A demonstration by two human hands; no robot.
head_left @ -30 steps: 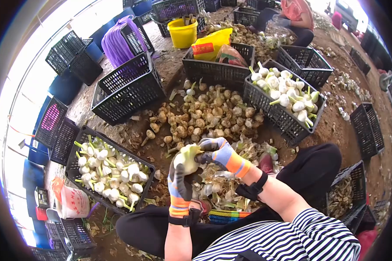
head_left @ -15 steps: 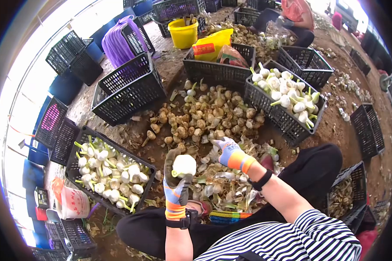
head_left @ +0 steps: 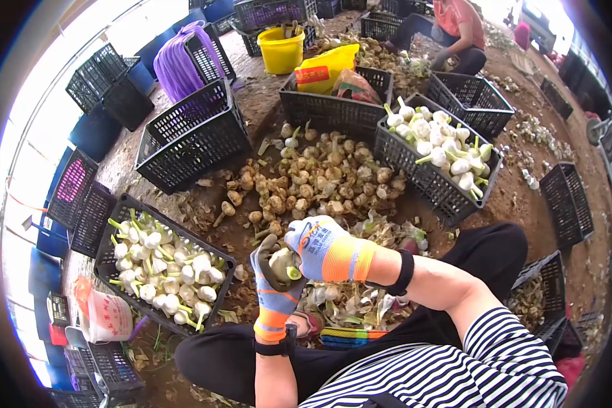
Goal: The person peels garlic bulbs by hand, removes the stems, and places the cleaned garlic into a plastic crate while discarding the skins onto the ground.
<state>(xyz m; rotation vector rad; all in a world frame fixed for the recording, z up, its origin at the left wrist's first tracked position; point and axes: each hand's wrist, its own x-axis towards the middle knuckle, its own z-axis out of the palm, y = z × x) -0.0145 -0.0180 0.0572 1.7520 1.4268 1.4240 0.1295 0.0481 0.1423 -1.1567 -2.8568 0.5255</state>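
My left hand (head_left: 276, 282), in a grey, blue and orange glove, is closed around a garlic bulb (head_left: 283, 264) with its cut green stem end toward me. My right hand (head_left: 323, 248), gloved alike, is pressed against the bulb's upper right side with its fingers curled; its fingertips are partly hidden. Just beyond both hands lies a heap of unpeeled brownish garlic bulbs (head_left: 313, 177). Loose garlic skins (head_left: 360, 306) cover the ground below my right forearm.
Black crates of white garlic stand at left (head_left: 228, 268) and right (head_left: 455, 204). Another black crate (head_left: 197, 146) stands beyond, near a yellow bucket (head_left: 281, 54) and a yellow bag (head_left: 326, 70). A person in an orange top (head_left: 459, 30) sits at the back.
My right hand has moved left from the near edge of the heap onto the bulb in my left hand. The bulb now shows its green stem end more. The view has shifted slightly.
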